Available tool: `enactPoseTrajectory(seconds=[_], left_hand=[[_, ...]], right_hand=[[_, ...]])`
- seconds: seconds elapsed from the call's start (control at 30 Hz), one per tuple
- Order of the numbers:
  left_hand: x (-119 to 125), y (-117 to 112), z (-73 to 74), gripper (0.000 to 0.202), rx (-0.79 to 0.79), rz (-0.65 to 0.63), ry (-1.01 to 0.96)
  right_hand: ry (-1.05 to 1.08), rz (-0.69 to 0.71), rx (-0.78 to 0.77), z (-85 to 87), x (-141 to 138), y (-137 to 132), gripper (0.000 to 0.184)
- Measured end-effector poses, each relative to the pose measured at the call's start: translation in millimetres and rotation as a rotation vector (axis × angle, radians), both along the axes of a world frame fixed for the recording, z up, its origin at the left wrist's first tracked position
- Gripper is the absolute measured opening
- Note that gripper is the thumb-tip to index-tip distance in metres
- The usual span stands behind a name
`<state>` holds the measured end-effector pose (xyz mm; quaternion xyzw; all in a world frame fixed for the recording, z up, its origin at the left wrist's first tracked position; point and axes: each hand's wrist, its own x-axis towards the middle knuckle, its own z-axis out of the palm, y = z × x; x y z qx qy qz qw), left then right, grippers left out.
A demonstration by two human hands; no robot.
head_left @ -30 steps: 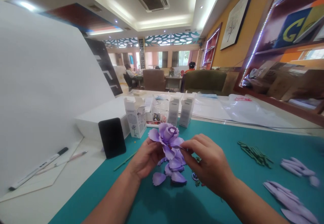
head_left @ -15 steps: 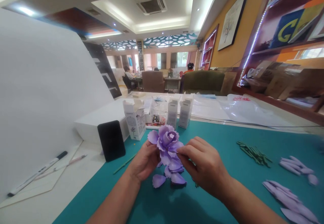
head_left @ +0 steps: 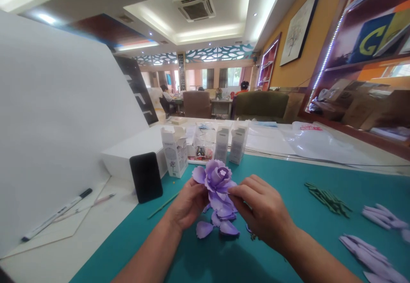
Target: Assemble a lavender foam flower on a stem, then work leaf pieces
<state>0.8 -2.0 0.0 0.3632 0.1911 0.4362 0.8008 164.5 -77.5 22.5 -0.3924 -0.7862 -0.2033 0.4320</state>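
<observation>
Steady purple flower (head_left: 215, 175) in half-closed left hand (head_left: 188, 204), gripping low on left; with right hand (head_left: 267, 206) pinched on right petal (head_left: 226, 185), press gently, avoid creasing.

Black slab (head_left: 146, 177) and white box (head_left: 123, 153) left of the fingers (head_left: 240, 192)
The slab stands upright by the box; a black-capped marker (head_left: 57, 215) lies farther left. Well beyond the fingers are a brown chair (head_left: 196, 104) and a green chair (head_left: 261, 105). Beyond the fingers and to their right, a red-printed plastic bag (head_left: 317, 142) lies and a framed picture (head_left: 300, 26) hangs higher.
</observation>
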Motion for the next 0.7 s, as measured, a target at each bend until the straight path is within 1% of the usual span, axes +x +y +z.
enactPoseTrajectory(seconds=[0.1, 0.37, 0.7], left_hand=[[-0.3, -0.8, 1.3, 0.028, 0.005, 0.002, 0.017], [2.1, -3.4, 3.8, 0.027, 0.009, 0.028, 0.037], [3.6, -3.0, 0.2, 0.026, 0.022, 0.032, 0.042]], right_hand=[[-0.004, 0.003, 0.003, 0.8, -0.1, -0.3, 0.017], [-0.026, -0.006, -0.01, 2.9, -0.6, -1.4, 0.022], [-0.046, -0.016, -0.012, 4.8, -1.9, -2.1, 0.025]])
